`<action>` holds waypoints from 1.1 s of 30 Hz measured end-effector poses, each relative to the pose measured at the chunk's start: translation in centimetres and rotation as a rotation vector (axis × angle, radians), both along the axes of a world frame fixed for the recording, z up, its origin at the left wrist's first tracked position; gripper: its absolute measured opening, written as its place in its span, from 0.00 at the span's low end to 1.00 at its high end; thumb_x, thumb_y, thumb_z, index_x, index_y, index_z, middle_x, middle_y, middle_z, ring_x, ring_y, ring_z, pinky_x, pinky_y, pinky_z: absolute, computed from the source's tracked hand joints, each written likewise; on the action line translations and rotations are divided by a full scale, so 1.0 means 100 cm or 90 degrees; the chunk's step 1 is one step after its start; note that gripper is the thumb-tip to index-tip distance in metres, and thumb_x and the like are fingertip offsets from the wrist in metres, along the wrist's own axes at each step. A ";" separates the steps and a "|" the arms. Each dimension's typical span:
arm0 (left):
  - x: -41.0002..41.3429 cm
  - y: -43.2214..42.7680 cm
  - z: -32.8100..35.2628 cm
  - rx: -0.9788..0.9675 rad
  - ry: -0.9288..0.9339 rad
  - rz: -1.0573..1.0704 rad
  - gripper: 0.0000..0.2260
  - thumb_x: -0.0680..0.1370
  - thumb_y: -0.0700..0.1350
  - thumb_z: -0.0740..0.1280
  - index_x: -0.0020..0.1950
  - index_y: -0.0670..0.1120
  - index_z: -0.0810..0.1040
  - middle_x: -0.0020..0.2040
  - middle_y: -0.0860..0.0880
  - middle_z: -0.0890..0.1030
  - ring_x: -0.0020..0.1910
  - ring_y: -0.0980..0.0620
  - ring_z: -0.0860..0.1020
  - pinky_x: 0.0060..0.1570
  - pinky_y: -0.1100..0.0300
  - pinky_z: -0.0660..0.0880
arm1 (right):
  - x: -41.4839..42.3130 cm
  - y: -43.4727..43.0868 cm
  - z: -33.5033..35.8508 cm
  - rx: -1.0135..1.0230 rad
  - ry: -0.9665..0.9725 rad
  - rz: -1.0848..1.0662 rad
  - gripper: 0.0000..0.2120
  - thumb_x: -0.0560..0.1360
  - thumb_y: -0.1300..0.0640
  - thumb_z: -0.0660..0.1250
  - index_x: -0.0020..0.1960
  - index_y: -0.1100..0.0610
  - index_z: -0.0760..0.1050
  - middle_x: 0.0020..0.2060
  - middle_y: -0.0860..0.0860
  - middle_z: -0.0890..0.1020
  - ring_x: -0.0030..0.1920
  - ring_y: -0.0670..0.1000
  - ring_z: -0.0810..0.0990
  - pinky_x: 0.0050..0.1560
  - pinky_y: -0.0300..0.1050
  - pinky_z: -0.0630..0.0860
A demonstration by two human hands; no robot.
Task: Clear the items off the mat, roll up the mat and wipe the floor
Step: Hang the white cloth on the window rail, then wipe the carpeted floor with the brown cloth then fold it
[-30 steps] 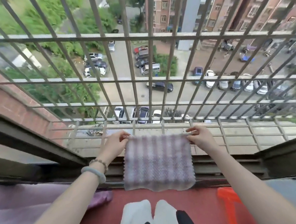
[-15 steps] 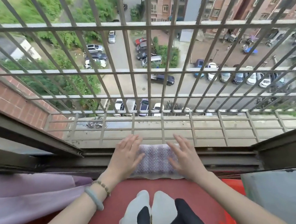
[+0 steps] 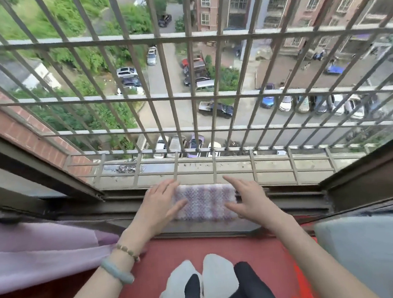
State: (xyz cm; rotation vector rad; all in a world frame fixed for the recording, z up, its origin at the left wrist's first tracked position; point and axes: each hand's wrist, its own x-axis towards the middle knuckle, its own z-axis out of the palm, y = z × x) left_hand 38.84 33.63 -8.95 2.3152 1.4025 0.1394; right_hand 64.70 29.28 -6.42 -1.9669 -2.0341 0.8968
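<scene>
Hanging at the far left, a lilac curtain [image 3: 33,256] draped down beside the window sill [image 3: 291,199]. Next to it the left hand [image 3: 157,205], with a pale green bangle [image 3: 117,270] and a bead bracelet [image 3: 127,249] on its wrist, lay flat on the left end of the cloth [image 3: 205,200], fingers straight and spread, pinching nothing. The purple-and-white checked cloth sat on the sill about midway along its length, its far edge close to the sill's outer edge just before the metal grille [image 3: 195,96]. The right hand [image 3: 250,199] pressed on the cloth's right end in the same way, fingers straight and fanned apart, thumb stretched across the near corner. Below the sill's near edge, two white-socked feet [image 3: 180,287] stood together on the red floor [image 3: 224,244]. A grey-blue panel [image 3: 373,252] filled the lower right, with something orange [image 3: 302,282] just beside it; what it was could not be told.
</scene>
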 end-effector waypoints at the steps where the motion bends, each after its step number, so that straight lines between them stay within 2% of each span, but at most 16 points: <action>1: 0.001 -0.002 0.013 -0.020 -0.064 0.019 0.45 0.70 0.75 0.43 0.71 0.43 0.68 0.68 0.45 0.72 0.68 0.48 0.68 0.68 0.61 0.57 | 0.007 -0.004 0.012 -0.002 0.050 -0.021 0.33 0.72 0.44 0.64 0.74 0.50 0.59 0.66 0.53 0.72 0.66 0.55 0.70 0.66 0.45 0.62; 3: 0.004 -0.005 0.039 -0.050 -0.165 0.050 0.43 0.68 0.75 0.51 0.70 0.45 0.68 0.68 0.47 0.72 0.67 0.53 0.68 0.66 0.65 0.58 | 0.019 -0.016 0.032 -0.019 0.136 -0.045 0.32 0.73 0.52 0.69 0.74 0.51 0.60 0.68 0.51 0.71 0.69 0.49 0.67 0.64 0.37 0.61; 4: 0.007 -0.007 0.050 -0.062 -0.196 0.056 0.42 0.68 0.74 0.54 0.71 0.46 0.67 0.68 0.48 0.71 0.66 0.55 0.67 0.66 0.64 0.59 | 0.025 -0.024 0.039 -0.029 0.171 -0.062 0.32 0.73 0.53 0.70 0.73 0.49 0.60 0.67 0.50 0.71 0.69 0.47 0.67 0.64 0.36 0.62; 7: 0.016 -0.013 0.070 -0.128 -0.250 0.065 0.33 0.72 0.63 0.65 0.73 0.51 0.63 0.69 0.54 0.68 0.68 0.57 0.67 0.69 0.56 0.63 | 0.035 -0.047 0.055 -0.025 0.263 -0.137 0.33 0.69 0.51 0.73 0.69 0.37 0.61 0.65 0.49 0.73 0.66 0.47 0.70 0.66 0.45 0.67; 10: 0.026 -0.023 0.079 -0.203 -0.320 0.039 0.37 0.67 0.61 0.71 0.73 0.56 0.61 0.68 0.56 0.69 0.66 0.59 0.68 0.67 0.56 0.67 | 0.033 -0.076 0.064 0.010 0.339 -0.206 0.33 0.70 0.57 0.73 0.66 0.34 0.62 0.63 0.47 0.73 0.64 0.47 0.72 0.63 0.46 0.71; 13: 0.036 -0.044 0.081 -0.213 -0.340 -0.024 0.41 0.64 0.60 0.76 0.72 0.58 0.59 0.66 0.55 0.70 0.64 0.58 0.70 0.64 0.60 0.69 | 0.026 -0.118 0.070 0.064 0.382 -0.286 0.34 0.69 0.58 0.74 0.64 0.33 0.62 0.62 0.46 0.73 0.62 0.45 0.72 0.61 0.44 0.72; 16: 0.044 -0.073 0.082 -0.219 -0.362 -0.093 0.41 0.65 0.52 0.78 0.71 0.55 0.57 0.65 0.52 0.70 0.63 0.57 0.71 0.56 0.72 0.69 | 0.016 -0.170 0.074 0.109 0.417 -0.372 0.35 0.68 0.60 0.75 0.65 0.35 0.63 0.59 0.43 0.73 0.61 0.44 0.72 0.60 0.43 0.72; 18: 0.047 -0.096 0.081 -0.234 -0.383 -0.142 0.42 0.63 0.58 0.76 0.70 0.56 0.57 0.63 0.55 0.71 0.62 0.62 0.71 0.53 0.76 0.69 | 0.010 -0.207 0.075 0.130 0.444 -0.440 0.36 0.67 0.62 0.75 0.65 0.39 0.63 0.61 0.48 0.72 0.61 0.48 0.72 0.61 0.45 0.71; 21: 0.058 -0.131 0.084 -0.264 -0.389 -0.219 0.48 0.56 0.70 0.72 0.71 0.58 0.57 0.62 0.63 0.69 0.60 0.71 0.70 0.55 0.74 0.69 | 0.007 -0.266 0.077 0.165 0.469 -0.516 0.37 0.62 0.59 0.77 0.63 0.35 0.64 0.60 0.47 0.73 0.60 0.49 0.74 0.59 0.44 0.72; 23: 0.069 -0.154 0.085 -0.282 -0.376 -0.268 0.47 0.56 0.74 0.70 0.69 0.60 0.58 0.63 0.63 0.70 0.60 0.71 0.70 0.56 0.72 0.69 | 0.006 -0.306 0.080 0.180 0.444 -0.565 0.38 0.62 0.58 0.76 0.62 0.34 0.62 0.61 0.48 0.73 0.60 0.48 0.74 0.59 0.44 0.74; 26: 0.093 -0.187 0.086 -0.297 -0.342 -0.340 0.44 0.57 0.74 0.69 0.68 0.63 0.57 0.63 0.58 0.71 0.61 0.67 0.70 0.57 0.68 0.70 | 0.007 -0.362 0.086 0.223 0.447 -0.653 0.38 0.66 0.68 0.75 0.64 0.39 0.62 0.63 0.51 0.72 0.60 0.50 0.74 0.62 0.51 0.73; 30: 0.130 -0.233 0.088 -0.322 -0.322 -0.412 0.44 0.56 0.75 0.68 0.67 0.65 0.57 0.62 0.62 0.70 0.60 0.69 0.70 0.54 0.73 0.70 | 0.016 -0.427 0.088 0.250 0.434 -0.717 0.38 0.67 0.69 0.73 0.63 0.39 0.61 0.62 0.52 0.71 0.61 0.50 0.73 0.59 0.45 0.72; 33: 0.160 -0.275 0.082 -0.339 -0.306 -0.443 0.50 0.55 0.73 0.70 0.72 0.55 0.59 0.64 0.54 0.71 0.62 0.60 0.72 0.53 0.73 0.70 | 0.030 -0.475 0.085 0.261 0.431 -0.762 0.37 0.68 0.69 0.73 0.63 0.40 0.60 0.62 0.51 0.70 0.62 0.51 0.72 0.59 0.46 0.72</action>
